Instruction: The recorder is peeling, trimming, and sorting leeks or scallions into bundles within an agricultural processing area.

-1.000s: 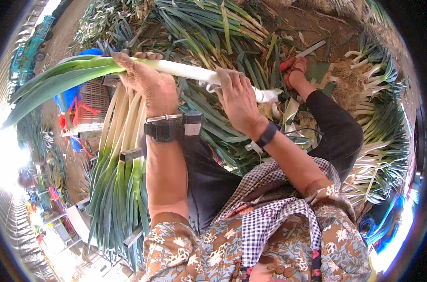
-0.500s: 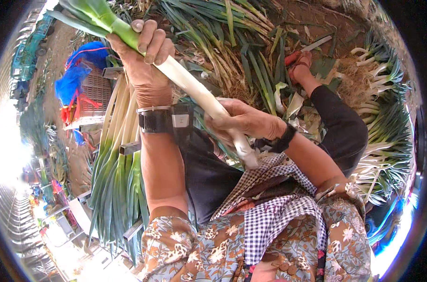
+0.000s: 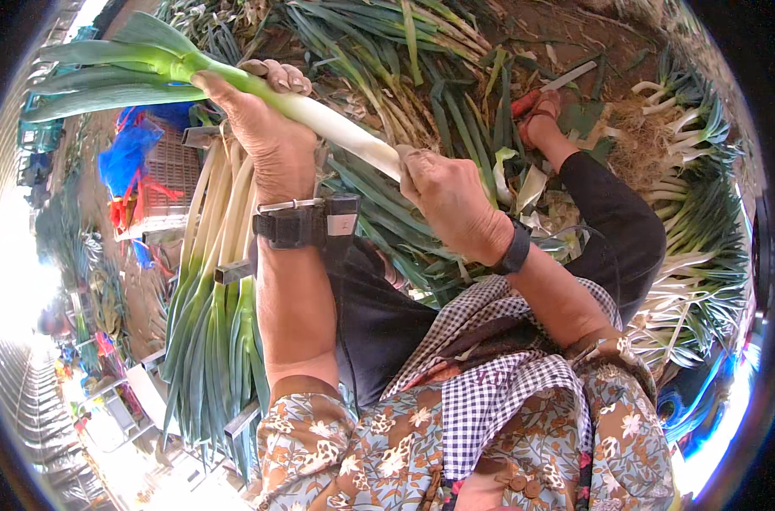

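A long leek (image 3: pixel 345 126) with a white shaft and green leaves slants across in front of me, leaves to the upper left. My left hand (image 3: pixel 264 128) is wrapped round it just below where the leaves spread. Closed on the white lower end is my right hand (image 3: pixel 455 200), which hides the root tip. Below my left hand, a row of trimmed leeks (image 3: pixel 213 315) lies across metal bars, green leaves hanging toward me.
Untrimmed leeks (image 3: pixel 362 77) lie heaped on the ground ahead. More leeks with roots (image 3: pixel 694 230) are piled at the right. A knife (image 3: pixel 570 77) with a red handle lies by my right foot. A crate (image 3: pixel 167 162) with blue netting (image 3: pixel 132 153) stands at the left.
The leek has tilted flatter, its leaves swinging down to the left and its root end rising. My right hand has moved up and now covers that end.
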Motion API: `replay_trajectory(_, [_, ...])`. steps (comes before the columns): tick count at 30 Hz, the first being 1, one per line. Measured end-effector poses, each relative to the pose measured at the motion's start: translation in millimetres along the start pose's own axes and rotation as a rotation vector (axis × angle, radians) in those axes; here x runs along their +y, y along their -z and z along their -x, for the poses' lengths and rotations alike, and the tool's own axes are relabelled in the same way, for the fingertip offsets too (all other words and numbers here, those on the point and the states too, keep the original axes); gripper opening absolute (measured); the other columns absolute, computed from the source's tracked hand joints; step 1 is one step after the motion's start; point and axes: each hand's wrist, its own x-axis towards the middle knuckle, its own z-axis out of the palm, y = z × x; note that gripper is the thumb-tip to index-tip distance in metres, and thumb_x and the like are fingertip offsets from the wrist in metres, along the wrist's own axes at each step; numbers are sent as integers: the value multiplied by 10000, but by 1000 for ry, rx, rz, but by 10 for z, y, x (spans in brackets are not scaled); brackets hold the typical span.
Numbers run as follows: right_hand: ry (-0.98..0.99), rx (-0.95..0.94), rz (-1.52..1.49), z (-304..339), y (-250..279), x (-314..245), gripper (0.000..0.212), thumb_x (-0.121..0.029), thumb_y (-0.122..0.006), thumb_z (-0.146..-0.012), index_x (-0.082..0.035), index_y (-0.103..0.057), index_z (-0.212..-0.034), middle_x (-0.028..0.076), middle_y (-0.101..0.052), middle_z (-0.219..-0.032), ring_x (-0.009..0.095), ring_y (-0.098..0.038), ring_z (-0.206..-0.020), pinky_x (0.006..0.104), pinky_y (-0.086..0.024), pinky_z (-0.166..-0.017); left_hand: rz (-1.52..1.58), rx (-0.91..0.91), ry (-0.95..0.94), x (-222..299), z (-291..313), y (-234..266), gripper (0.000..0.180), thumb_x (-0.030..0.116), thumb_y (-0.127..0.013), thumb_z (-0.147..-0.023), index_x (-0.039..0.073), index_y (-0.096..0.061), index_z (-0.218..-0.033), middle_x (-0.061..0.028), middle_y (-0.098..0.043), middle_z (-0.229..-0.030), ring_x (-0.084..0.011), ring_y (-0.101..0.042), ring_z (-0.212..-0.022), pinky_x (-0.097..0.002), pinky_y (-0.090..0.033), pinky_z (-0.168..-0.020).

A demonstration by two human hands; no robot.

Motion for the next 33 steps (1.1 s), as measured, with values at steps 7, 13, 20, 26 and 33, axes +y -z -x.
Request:
replay_trajectory(7, [-137, -149, -198, -103, -79, 55, 44, -53, -585, -790, -11, -576, -778, 177, -609, -749, 329, -603, -672, 364, -484, -581, -63, -51, -35, 64, 25, 3, 716, 786, -326, -810, 101, -520, -722, 4, -362, -543, -155, -346, -519, -293, -298, -502])
replay_trajectory(13, [-587, 6, -1277, 119, -278, 400, 129, -59, -487, -909, 9, -579, -851, 80, -639, -819, 206, -631, -742, 300, -501, -671, 210, -473, 74, 305, -21, 119, 720, 785, -434, -760, 88, -598, -831, 64, -333, -532, -76, -296, -495, -234, -278, -454])
replay_trajectory(20, [-230, -94, -693, 200, -165, 577, 202, -104, -584, -856, -5, -634, -1024, 133, -655, -967, 238, -614, -963, 334, -494, -805, 260, -573, 60, 291, -71, 144, 741, 765, -495, -742, 53, -598, -923, 70, -335, -526, -66, -294, -483, -218, -274, -444])
replay_trajectory(26, [-75, -109, -492, -59, 74, -124, 241, -180, -641, -831, 1, -651, -989, 193, -639, -921, 363, -625, -843, 387, -501, -745, 185, -555, 67, 257, -29, 140, 767, 794, -464, -730, 58, -599, -898, 66, -343, -509, -78, -308, -468, -231, -270, -440])
replay_trajectory(33, [-69, -9, -451, -39, -31, -79, 156, -122, -561, -870, 7, -642, -903, 141, -631, -743, 278, -616, -624, 331, -484, -589, 127, -511, 73, 217, 52, 41, 751, 792, -472, -727, 82, -625, -920, 66, -341, -511, -85, -308, -466, -240, -269, -441])
